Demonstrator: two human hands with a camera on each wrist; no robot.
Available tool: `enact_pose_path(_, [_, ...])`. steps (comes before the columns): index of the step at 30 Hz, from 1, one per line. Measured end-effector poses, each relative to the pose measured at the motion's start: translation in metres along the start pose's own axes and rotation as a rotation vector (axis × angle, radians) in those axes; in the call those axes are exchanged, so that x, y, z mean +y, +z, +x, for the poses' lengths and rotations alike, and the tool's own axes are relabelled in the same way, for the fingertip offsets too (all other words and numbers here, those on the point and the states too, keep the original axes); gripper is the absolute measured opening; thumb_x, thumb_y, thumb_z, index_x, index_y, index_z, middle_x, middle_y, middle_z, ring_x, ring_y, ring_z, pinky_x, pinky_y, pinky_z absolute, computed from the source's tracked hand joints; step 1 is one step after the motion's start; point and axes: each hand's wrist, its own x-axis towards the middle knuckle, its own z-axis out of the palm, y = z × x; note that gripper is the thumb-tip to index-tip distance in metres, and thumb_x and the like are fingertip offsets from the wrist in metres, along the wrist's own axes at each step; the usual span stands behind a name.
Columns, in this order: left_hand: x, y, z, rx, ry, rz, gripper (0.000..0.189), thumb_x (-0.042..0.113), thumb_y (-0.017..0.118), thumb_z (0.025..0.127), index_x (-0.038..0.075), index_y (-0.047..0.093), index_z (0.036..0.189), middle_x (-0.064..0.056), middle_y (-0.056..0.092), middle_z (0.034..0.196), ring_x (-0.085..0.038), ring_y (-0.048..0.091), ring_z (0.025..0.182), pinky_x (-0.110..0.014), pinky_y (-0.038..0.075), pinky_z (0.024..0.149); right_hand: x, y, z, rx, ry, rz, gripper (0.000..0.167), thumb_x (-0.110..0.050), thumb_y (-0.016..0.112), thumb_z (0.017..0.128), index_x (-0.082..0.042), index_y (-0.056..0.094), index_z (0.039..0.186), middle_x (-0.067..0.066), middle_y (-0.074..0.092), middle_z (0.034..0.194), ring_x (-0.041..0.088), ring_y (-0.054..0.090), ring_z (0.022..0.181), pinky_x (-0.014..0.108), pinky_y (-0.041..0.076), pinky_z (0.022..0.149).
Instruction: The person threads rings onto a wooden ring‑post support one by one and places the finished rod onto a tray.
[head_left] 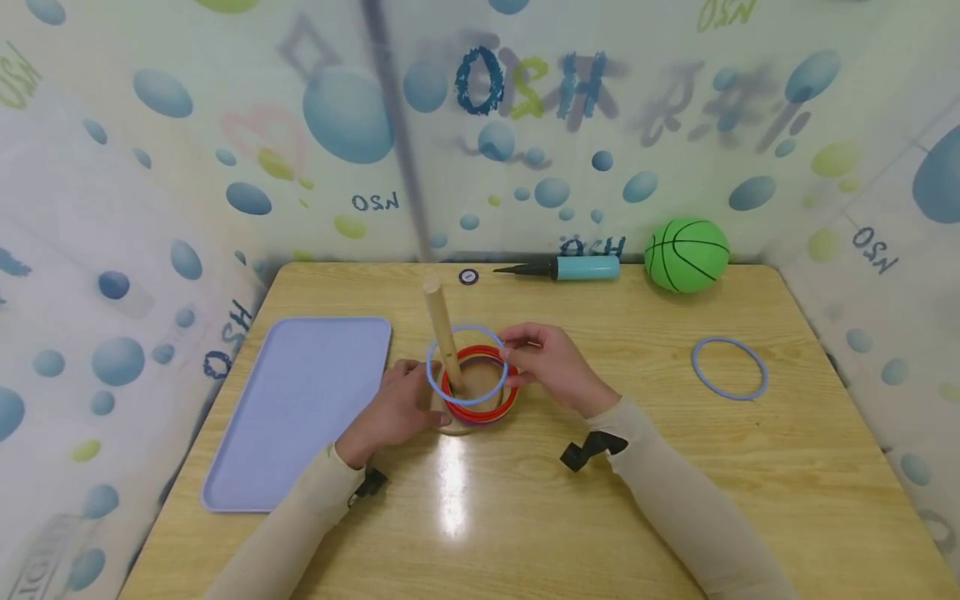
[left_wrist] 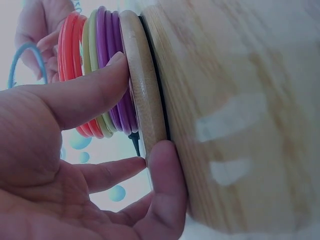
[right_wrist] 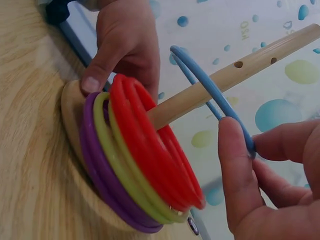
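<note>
A wooden peg rises from a round wooden base on the table. Red rings, yellow-green rings and purple rings lie stacked around its foot, red uppermost. My right hand pinches a light blue ring between thumb and fingers. That ring encircles the peg, above the stack and tilted. My left hand grips the base at its left side, thumb beside the purple rings and fingertips at the base's edge.
A lavender tray lies on the left. Another blue ring rests on the table's right side. Along the back are a small round disc, a blue hand pump and a green ball, near the patterned curtain.
</note>
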Motion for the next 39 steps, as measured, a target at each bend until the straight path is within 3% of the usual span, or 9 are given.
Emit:
enact_pose_path(8, [-0.001, 0.002, 0.001, 0.024, 0.016, -0.003, 0.09, 0.027, 0.092, 0.082, 0.006, 0.048, 0.157, -0.029, 0.053, 0.142, -0.047, 0.044, 0.136, -0.06, 0.041, 0.113, 0.01, -0.006, 0.001, 0.016, 0.046, -0.078, 0.031, -0.001, 0.067, 0.1, 0.005, 0.065, 0.131, 0.024, 0.069, 0.121, 0.021, 0.07, 0.086, 0.036, 0.066, 0.071])
enact_pose_path(15, [-0.001, 0.002, 0.001, 0.027, 0.009, -0.004, 0.088, 0.026, 0.091, 0.082, 0.002, 0.049, 0.155, -0.029, 0.051, 0.144, -0.048, 0.043, 0.137, -0.06, 0.04, 0.114, 0.019, -0.011, 0.002, 0.023, 0.039, -0.123, 0.03, -0.002, 0.068, 0.099, 0.005, 0.066, 0.129, 0.018, 0.069, 0.11, 0.018, 0.068, 0.08, 0.038, 0.066, 0.072])
enact_pose_path(33, [0.001, 0.001, 0.001, 0.009, -0.004, 0.0, 0.092, 0.031, 0.091, 0.083, 0.001, 0.046, 0.157, -0.028, 0.049, 0.146, -0.047, 0.041, 0.139, -0.061, 0.039, 0.115, 0.018, -0.017, 0.002, 0.035, 0.007, -0.317, 0.03, -0.006, 0.068, 0.097, 0.003, 0.071, 0.126, 0.012, 0.069, 0.104, 0.014, 0.065, 0.085, 0.041, 0.064, 0.077])
enact_pose_path(39, [0.001, 0.001, 0.0, 0.007, -0.01, 0.004, 0.092, 0.03, 0.091, 0.083, 0.001, 0.046, 0.157, -0.029, 0.049, 0.146, -0.048, 0.041, 0.139, -0.062, 0.039, 0.115, 0.016, -0.026, -0.002, 0.045, 0.007, -0.338, 0.033, -0.008, 0.068, 0.097, 0.002, 0.069, 0.129, 0.011, 0.069, 0.106, 0.021, 0.067, 0.091, 0.043, 0.063, 0.081])
